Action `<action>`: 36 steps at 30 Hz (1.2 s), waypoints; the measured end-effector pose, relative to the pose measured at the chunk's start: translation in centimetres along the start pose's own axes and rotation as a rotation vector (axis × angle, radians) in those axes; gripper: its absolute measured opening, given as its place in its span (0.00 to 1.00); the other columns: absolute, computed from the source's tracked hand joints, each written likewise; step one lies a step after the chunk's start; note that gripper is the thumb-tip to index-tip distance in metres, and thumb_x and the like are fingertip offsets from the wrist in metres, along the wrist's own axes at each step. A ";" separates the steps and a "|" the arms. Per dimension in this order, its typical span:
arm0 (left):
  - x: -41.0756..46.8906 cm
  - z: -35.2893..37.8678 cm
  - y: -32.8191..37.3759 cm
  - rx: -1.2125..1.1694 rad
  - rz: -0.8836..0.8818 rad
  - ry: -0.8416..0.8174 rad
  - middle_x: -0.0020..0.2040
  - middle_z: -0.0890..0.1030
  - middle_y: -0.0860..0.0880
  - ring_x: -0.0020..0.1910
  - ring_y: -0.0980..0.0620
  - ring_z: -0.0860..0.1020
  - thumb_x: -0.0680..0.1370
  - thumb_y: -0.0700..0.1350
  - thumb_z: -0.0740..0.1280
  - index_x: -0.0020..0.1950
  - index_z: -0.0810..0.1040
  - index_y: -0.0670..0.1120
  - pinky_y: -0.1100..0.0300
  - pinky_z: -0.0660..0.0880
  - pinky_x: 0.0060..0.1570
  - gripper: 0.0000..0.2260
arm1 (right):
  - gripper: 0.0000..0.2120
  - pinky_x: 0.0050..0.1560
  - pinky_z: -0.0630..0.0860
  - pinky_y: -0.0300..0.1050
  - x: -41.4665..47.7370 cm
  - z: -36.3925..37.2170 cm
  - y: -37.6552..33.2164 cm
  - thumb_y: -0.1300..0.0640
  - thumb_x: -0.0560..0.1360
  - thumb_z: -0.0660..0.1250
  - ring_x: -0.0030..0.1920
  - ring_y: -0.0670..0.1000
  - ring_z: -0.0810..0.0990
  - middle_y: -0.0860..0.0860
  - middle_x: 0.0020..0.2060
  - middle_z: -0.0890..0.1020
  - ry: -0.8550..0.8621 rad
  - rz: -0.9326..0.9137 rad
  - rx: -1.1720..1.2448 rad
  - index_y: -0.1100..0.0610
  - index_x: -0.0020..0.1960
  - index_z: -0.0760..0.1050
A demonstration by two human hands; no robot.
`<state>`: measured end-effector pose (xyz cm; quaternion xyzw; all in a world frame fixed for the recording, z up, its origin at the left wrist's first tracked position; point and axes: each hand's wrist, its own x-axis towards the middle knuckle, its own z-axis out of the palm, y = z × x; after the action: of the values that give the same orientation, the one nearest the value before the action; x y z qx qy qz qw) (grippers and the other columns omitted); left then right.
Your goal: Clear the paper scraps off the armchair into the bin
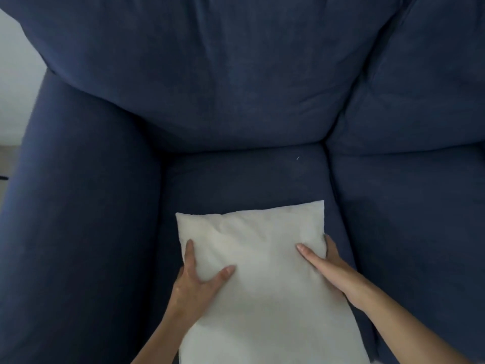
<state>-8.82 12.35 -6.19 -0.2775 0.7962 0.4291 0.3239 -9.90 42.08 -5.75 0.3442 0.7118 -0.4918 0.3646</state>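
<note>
A white cushion [262,271] lies on the seat of a dark blue armchair [244,177]. My left hand [195,278] grips the cushion's left edge, thumb on top and fingers along the side. My right hand [326,269] holds its right edge, thumb flat on top and fingers round the side. One tiny white fleck [297,158] lies on the seat near the back cushion. No other paper scraps and no bin are in view.
The wide left armrest [78,206] rises beside the seat. A second seat cushion [409,206] adjoins on the right. The tall back cushion [223,74] leans over the seat's rear. A pale wall and a strip of floor [10,101] show at far left.
</note>
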 end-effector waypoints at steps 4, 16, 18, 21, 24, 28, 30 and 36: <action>-0.4 -0.5 1.7 0.003 0.100 0.070 0.76 0.65 0.53 0.70 0.48 0.69 0.58 0.74 0.71 0.76 0.42 0.66 0.51 0.69 0.67 0.55 | 0.40 0.51 0.75 0.41 -1.0 0.3 -1.6 0.30 0.68 0.72 0.55 0.39 0.80 0.34 0.59 0.78 0.040 -0.169 0.066 0.35 0.75 0.58; 4.5 -7.9 17.5 -0.059 0.726 0.371 0.78 0.56 0.58 0.75 0.58 0.60 0.64 0.64 0.77 0.78 0.41 0.61 0.49 0.66 0.71 0.56 | 0.45 0.61 0.73 0.38 1.6 -4.8 -18.1 0.41 0.74 0.73 0.64 0.32 0.74 0.35 0.70 0.70 0.198 -0.858 0.101 0.40 0.80 0.47; 5.6 -8.8 19.6 -0.049 0.786 0.394 0.79 0.54 0.58 0.75 0.59 0.59 0.65 0.62 0.78 0.78 0.40 0.59 0.49 0.64 0.72 0.56 | 0.46 0.62 0.74 0.38 2.6 -5.7 -20.5 0.45 0.76 0.73 0.67 0.34 0.72 0.39 0.73 0.68 0.207 -0.930 0.088 0.45 0.81 0.44; 7.3 -10.0 21.6 -0.014 0.855 0.422 0.80 0.50 0.56 0.76 0.59 0.55 0.66 0.60 0.78 0.79 0.38 0.55 0.49 0.61 0.74 0.57 | 0.49 0.64 0.74 0.36 4.0 -6.6 -22.7 0.47 0.77 0.73 0.71 0.38 0.69 0.43 0.75 0.64 0.207 -0.988 0.050 0.50 0.81 0.39; 9.0 -10.5 21.8 0.037 0.859 0.409 0.80 0.48 0.55 0.77 0.57 0.53 0.67 0.58 0.78 0.78 0.36 0.54 0.48 0.59 0.75 0.58 | 0.52 0.64 0.72 0.33 5.6 -7.0 -23.3 0.50 0.76 0.74 0.73 0.41 0.66 0.45 0.77 0.59 0.172 -0.980 0.009 0.52 0.81 0.35; 10.7 -10.9 20.7 0.091 0.812 0.369 0.80 0.49 0.54 0.77 0.54 0.56 0.68 0.56 0.78 0.77 0.35 0.57 0.46 0.62 0.73 0.56 | 0.54 0.74 0.65 0.48 7.5 -7.5 -22.4 0.45 0.75 0.74 0.77 0.44 0.60 0.43 0.79 0.55 0.152 -0.929 -0.079 0.47 0.80 0.34; 11.1 -11.0 20.6 0.124 0.800 0.364 0.80 0.50 0.55 0.76 0.52 0.60 0.69 0.55 0.77 0.77 0.34 0.59 0.47 0.64 0.72 0.55 | 0.54 0.75 0.64 0.48 8.0 -7.8 -22.2 0.44 0.75 0.73 0.76 0.43 0.60 0.42 0.79 0.55 0.148 -0.919 -0.087 0.47 0.80 0.34; 10.0 -11.7 21.2 0.121 0.773 0.324 0.80 0.46 0.56 0.77 0.52 0.55 0.68 0.54 0.78 0.76 0.32 0.60 0.48 0.61 0.72 0.57 | 0.54 0.74 0.65 0.49 6.3 -8.2 -22.6 0.43 0.75 0.73 0.74 0.43 0.61 0.39 0.77 0.55 0.117 -0.874 -0.114 0.45 0.80 0.33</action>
<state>-33.73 10.72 1.93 -0.0029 0.9061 0.4222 0.0254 -33.69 44.43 1.12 0.0177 0.8358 -0.5395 0.1002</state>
